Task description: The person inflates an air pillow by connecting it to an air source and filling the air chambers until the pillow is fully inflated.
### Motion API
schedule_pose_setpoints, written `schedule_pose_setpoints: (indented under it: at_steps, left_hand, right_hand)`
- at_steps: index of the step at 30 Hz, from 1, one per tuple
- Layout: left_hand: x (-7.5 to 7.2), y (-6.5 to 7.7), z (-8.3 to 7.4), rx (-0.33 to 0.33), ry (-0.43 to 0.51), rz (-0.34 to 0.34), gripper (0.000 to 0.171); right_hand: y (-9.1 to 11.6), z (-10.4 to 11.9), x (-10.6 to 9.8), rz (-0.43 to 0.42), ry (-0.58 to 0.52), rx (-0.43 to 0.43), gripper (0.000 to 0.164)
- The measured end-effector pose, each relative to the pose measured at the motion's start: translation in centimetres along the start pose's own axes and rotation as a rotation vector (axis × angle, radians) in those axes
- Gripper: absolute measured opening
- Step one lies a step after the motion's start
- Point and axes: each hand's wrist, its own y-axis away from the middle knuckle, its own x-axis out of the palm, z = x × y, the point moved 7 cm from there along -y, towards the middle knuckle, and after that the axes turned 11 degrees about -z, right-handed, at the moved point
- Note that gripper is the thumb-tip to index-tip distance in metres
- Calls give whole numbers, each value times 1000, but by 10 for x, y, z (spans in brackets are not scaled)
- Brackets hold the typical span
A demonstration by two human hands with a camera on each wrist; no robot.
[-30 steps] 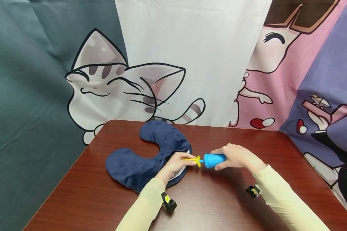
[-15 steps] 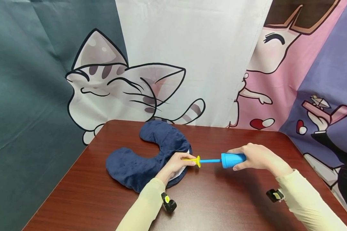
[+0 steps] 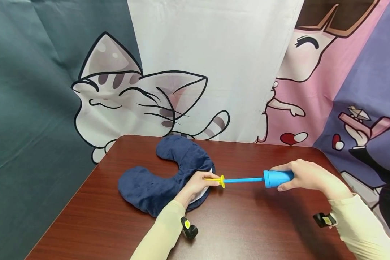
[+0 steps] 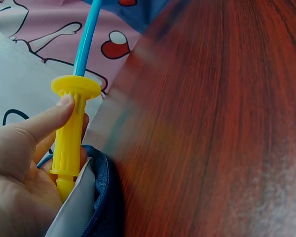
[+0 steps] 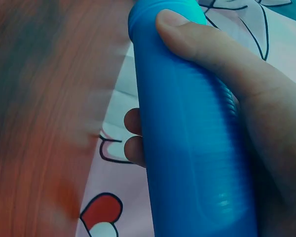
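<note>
A hand air pump lies across both hands, with a blue barrel (image 3: 278, 179), a thin blue rod (image 3: 243, 180) and a yellow handle (image 4: 69, 133). My left hand (image 3: 197, 184) pinches the yellow handle at the pillow's edge. The handle's narrow end meets the white lining (image 4: 79, 197) inside the navy neck pillow (image 3: 169, 173); whether it sits in a valve there is hidden. My right hand (image 3: 307, 177) grips the blue barrel, thumb on top and fingertips showing at the far side in the right wrist view. A long stretch of rod shows between barrel and handle.
The pillow rests on a reddish-brown wooden table (image 3: 234, 231), its open side facing left. Behind the table hangs a printed cloth (image 3: 234, 54) with cartoon figures. Each wrist carries a small black camera (image 3: 189, 228).
My right hand has moved right with the blue barrel, away from the yellow handle, so much more rod shows. The left hand and the pillow stay in place.
</note>
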Motion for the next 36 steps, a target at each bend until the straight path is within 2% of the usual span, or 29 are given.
schedule_pose_setpoints:
  at_steps: [8,15,24,36]
  left_hand:
    - [-3,-1,3,2,-5,5,26]
    - [-4,-1,2,23,-21,14,27]
    - [-3,-1,2,-9,-15,7,24]
    - [1,0,0,-4,-3,12,26]
  right_hand:
    - [-5,6,6,4,-20,-19,72]
    - [-19,23,20,22,-38,-64,70]
    - [-41,46,40,37,-44,-91,66]
    - [-65,74,68,60,-66,-113,62]
